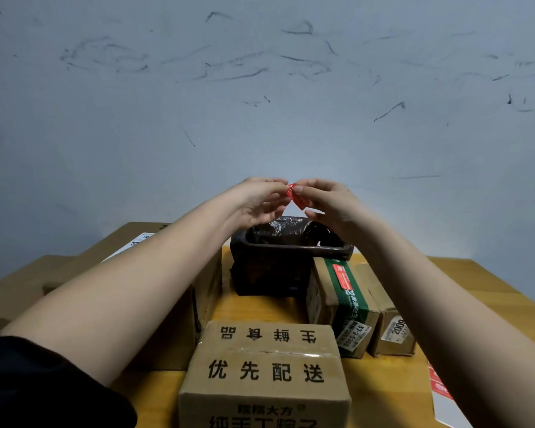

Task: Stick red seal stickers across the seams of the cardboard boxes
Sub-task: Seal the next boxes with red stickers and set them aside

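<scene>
Nearest, lower centre, box (264,375) is waiting while left hand (257,200) and right hand (328,202) are pinching sticker (295,196) directly above it.

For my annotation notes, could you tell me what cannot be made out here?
Head view only:
- Red seal sticker: print too small, fingertips cover it.
- Sticker sheet: hidden behind right forearm, cut by the edge.
- Bin: contents dark.
- Left large box: label under left forearm.
</scene>
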Tool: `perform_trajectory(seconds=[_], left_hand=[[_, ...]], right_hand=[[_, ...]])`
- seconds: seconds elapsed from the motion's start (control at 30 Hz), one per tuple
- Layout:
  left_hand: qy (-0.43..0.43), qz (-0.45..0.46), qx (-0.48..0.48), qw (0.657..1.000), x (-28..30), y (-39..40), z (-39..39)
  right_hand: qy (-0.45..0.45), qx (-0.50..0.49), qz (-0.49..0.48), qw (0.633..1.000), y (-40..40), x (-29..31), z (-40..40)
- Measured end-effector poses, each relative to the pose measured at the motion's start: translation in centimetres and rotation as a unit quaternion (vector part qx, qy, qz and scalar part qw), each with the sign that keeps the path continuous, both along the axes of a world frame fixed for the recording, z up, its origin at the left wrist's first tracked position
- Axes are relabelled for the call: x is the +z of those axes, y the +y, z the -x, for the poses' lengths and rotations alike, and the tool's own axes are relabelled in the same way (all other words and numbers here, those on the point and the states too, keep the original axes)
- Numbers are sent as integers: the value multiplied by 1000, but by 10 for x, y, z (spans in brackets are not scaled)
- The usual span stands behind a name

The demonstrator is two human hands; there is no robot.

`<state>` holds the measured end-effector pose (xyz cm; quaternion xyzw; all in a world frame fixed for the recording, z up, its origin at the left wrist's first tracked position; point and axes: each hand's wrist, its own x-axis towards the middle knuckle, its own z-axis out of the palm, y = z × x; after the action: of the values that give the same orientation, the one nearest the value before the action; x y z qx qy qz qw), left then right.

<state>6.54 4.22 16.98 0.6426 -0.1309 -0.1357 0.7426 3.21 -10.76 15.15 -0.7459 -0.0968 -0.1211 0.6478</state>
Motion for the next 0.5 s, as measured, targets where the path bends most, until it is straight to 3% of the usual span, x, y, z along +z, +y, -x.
perform_trajectory(seconds=[0.13,0.3,0.5], left_hand=[[53,-48,-48,996,-3,2,-12],[61,-123,-63,989,-6,5,-18],[-46,-138,13,989,-8,3,-26]], right_hand=[[-30,6,-9,999,0,-8,-11],[-40,11,-27,999,1,-16,-24],[-29,-53,-50,997,1,-20,-37]])
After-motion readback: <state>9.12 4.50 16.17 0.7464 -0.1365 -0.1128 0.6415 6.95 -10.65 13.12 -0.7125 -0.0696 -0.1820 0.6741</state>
